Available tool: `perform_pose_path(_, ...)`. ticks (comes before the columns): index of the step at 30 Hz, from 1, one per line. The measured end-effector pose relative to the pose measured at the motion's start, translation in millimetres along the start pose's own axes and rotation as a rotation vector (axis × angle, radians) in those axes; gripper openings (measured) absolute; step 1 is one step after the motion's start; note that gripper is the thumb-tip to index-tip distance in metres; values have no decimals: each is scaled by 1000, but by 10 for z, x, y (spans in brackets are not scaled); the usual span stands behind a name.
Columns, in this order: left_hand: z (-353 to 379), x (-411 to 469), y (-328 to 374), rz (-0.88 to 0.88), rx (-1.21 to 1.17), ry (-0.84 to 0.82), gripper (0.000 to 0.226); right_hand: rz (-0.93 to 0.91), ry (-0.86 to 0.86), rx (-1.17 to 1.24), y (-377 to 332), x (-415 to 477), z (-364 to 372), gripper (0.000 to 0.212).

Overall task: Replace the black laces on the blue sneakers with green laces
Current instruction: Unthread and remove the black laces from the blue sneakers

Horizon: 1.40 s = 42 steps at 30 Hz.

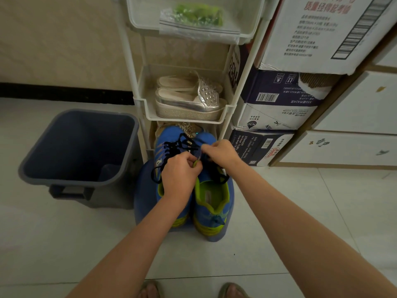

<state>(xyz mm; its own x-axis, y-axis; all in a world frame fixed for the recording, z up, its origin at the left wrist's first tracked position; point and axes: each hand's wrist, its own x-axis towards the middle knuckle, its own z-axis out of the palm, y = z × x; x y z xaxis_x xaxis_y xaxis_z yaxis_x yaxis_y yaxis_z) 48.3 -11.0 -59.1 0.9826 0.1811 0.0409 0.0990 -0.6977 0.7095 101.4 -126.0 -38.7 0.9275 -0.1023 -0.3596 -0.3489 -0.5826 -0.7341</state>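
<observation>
Blue sneakers point(211, 198) with lime lining stand side by side on the floor at the foot of a white rack point(139, 102). The left hand point(179, 175) and right hand point(219, 151) both curl over the tongues, pinching the black laces point(174, 146). The green laces point(197, 15) lie bagged in the rack's top tray, well apart.

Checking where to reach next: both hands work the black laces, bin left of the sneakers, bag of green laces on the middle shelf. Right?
Not quite. The head view shows the bag of green laces in the top tray; the middle shelf holds silver sandals. The rest stands.
</observation>
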Motion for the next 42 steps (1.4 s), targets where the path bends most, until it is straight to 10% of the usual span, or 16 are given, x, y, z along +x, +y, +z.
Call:
perform_pose_path(9, -10, -15, 37, -10, 18, -4, 16, 75, -119, 512, 51, -43, -159, 24)
perform_pose_path(15, 5, 0, 24, -24, 28, -9, 17, 3, -207, -108, -179, -146, -310, 33)
perform_pose_path(26, -8, -19, 33, -5, 9, -24, 15, -699, 190, 386, -629, -779, -763, 41)
perform_pose_path(42, -10, 10, 62, -1, 46, -75, 29, -521, -48, 1232, -1045, -931, -925, 41)
